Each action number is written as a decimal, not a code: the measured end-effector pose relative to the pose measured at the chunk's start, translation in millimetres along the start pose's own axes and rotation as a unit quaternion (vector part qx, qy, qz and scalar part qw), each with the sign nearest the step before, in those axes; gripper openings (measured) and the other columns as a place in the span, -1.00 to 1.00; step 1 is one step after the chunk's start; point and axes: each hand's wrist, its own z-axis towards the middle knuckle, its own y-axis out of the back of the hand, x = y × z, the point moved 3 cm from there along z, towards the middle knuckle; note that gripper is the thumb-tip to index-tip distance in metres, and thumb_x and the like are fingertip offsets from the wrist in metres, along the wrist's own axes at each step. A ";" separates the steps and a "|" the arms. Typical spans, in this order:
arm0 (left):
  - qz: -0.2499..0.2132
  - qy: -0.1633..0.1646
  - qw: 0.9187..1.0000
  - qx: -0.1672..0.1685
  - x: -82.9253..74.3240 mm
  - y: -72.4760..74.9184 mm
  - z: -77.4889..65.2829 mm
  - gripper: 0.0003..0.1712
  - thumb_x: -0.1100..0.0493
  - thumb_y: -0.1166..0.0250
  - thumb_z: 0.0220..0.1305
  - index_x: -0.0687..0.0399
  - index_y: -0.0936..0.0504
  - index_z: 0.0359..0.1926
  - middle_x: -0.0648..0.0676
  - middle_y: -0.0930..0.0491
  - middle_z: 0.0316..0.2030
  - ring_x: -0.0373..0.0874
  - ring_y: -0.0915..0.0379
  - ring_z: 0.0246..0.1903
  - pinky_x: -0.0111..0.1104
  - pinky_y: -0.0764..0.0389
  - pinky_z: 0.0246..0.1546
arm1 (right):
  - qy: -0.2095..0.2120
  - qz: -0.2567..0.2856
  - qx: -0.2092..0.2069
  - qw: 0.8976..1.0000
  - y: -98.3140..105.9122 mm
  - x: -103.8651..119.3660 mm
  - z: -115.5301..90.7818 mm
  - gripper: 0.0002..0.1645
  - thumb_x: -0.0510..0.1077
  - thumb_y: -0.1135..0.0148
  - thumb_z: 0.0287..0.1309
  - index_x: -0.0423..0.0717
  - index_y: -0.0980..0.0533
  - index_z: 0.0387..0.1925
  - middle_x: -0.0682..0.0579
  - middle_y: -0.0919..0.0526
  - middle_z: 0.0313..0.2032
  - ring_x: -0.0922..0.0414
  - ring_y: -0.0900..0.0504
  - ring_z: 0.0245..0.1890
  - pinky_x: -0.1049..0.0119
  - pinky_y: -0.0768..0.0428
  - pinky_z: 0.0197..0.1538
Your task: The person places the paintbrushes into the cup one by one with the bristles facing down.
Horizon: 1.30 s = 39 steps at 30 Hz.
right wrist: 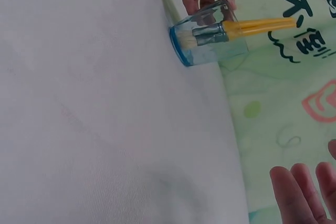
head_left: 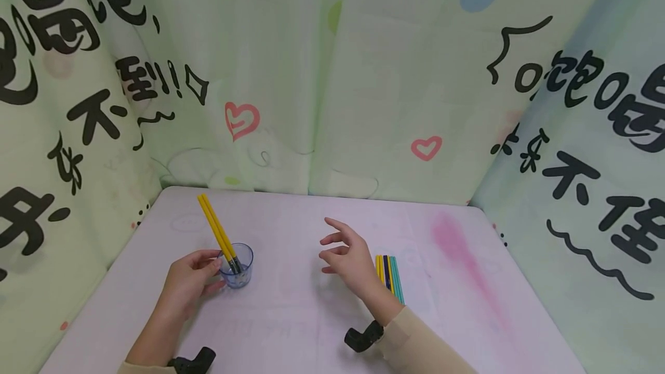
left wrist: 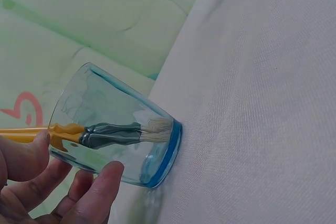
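Note:
A clear bluish glass cup point(head_left: 237, 279) stands upright on the table. In it lean two yellow-handled paintbrushes point(head_left: 214, 221), bristles down at the bottom, as the left wrist view also shows. My left hand point(head_left: 189, 283) holds the cup from its left side, thumb by the rim and fingers along the wall. To the right of the cup, my right hand point(head_left: 349, 258) hovers above the table with loosely bent fingers and nothing in them. Beside its wrist lies a row of several thin yellow, dark blue and teal sticks point(head_left: 397, 276), their near ends hidden by the forearm.
The table point(head_left: 280, 328) has a pale cloth with a pink smear point(head_left: 467, 258) on the right. Light green curtains point(head_left: 363, 74) with black writing and hearts enclose its back and sides. A black wrist device point(head_left: 363, 336) sits on the right wrist.

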 end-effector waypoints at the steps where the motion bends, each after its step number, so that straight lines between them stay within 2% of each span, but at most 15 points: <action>1: 0.000 0.000 1.000 0.000 -0.1 0.1 0.1 -0.50 0.23 -0.26 0.60 0.36 -0.50 0.42 0.24 -0.56 0.00 -0.11 -0.59 -0.08 -0.26 -0.88 -0.12 | -0.004 -0.003 -0.004 1.000 3.1 -0.1 -1.5 -0.13 -0.38 -0.37 0.32 0.32 -0.43 0.52 -0.33 -0.61 0.14 -0.29 -0.75 0.00 0.07 -0.90 -0.20; 4: 0.002 0.000 1.000 0.002 -0.3 0.6 -0.2 -0.50 0.22 -0.26 0.60 0.35 -0.50 0.42 0.22 -0.56 -0.01 -0.11 -0.60 -0.08 -0.26 -0.88 -0.12 | -0.014 -0.016 -0.015 1.000 12.2 -2.0 -5.6 -0.12 -0.39 -0.39 0.30 0.32 -0.44 0.52 -0.32 -0.62 0.14 -0.31 -0.74 0.00 0.08 -0.90 -0.21; 13: 0.001 -0.004 1.000 0.004 0.3 1.0 0.0 -0.50 0.24 -0.26 0.60 0.36 -0.49 0.42 0.18 -0.56 -0.03 -0.12 -0.58 -0.09 -0.24 -0.88 -0.11 | -0.038 -0.029 -0.052 0.998 40.2 -10.8 -18.9 -0.13 -0.39 -0.42 0.27 0.32 -0.46 0.49 -0.27 -0.64 0.11 -0.16 -0.79 -0.11 0.05 -0.89 -0.26; 25: 0.003 -0.005 1.000 0.006 1.5 1.3 0.3 -0.51 0.22 -0.26 0.60 0.35 -0.50 0.42 0.19 -0.57 -0.02 -0.14 -0.59 -0.09 -0.24 -0.88 -0.09 | -0.075 -0.054 -0.080 0.992 74.0 -23.1 -34.8 -0.11 -0.36 -0.43 0.28 0.33 -0.42 0.52 -0.29 -0.62 0.18 -0.21 -0.80 -0.12 0.05 -0.88 -0.29; 33: 0.002 -0.005 1.000 0.008 1.2 1.4 -0.4 -0.50 0.22 -0.26 0.60 0.36 -0.49 0.43 0.21 -0.58 0.00 -0.15 -0.59 -0.10 -0.22 -0.87 -0.07 | -0.101 -0.078 -0.095 0.987 95.6 -32.4 -47.0 -0.12 -0.34 -0.40 0.31 0.31 -0.38 0.54 -0.25 -0.62 0.21 -0.09 -0.78 -0.22 0.08 -0.88 -0.26; 39: 0.004 -0.005 1.000 0.007 1.1 1.6 -1.2 -0.50 0.21 -0.25 0.61 0.35 -0.49 0.43 0.24 -0.58 0.03 -0.13 -0.60 -0.09 -0.22 -0.87 -0.07 | -0.116 -0.110 -0.105 0.982 110.7 -38.4 -54.5 -0.09 -0.33 -0.41 0.32 0.26 -0.34 0.58 -0.24 -0.62 0.23 -0.03 -0.76 -0.20 0.07 -0.88 -0.27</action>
